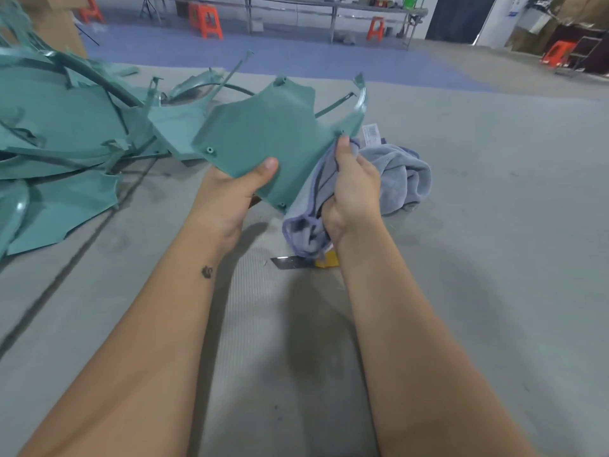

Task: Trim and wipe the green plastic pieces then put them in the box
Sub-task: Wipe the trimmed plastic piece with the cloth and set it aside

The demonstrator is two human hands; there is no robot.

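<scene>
So the green piece (263, 140) is up off the table, held in the middle of the view, tilted with its flat textured face toward the camera. The left hand (230, 196) has it by the near edge, thumb pressed on the face and the fingers hidden behind it. The right hand (352, 189) is closed around a bunched grey-blue cloth (392, 179), thumb pinching the cloth against the piece's right edge. The rest of the cloth trails onto the table (494, 258) to the right, and a barcode tag sticks up at its far end.

Just under the right wrist a blade (290, 262) with a yellow handle lies flat on the table. A big messy pile (66, 143) of more green pieces sits on the left. Orange stools (206, 21) stand far back on the floor.
</scene>
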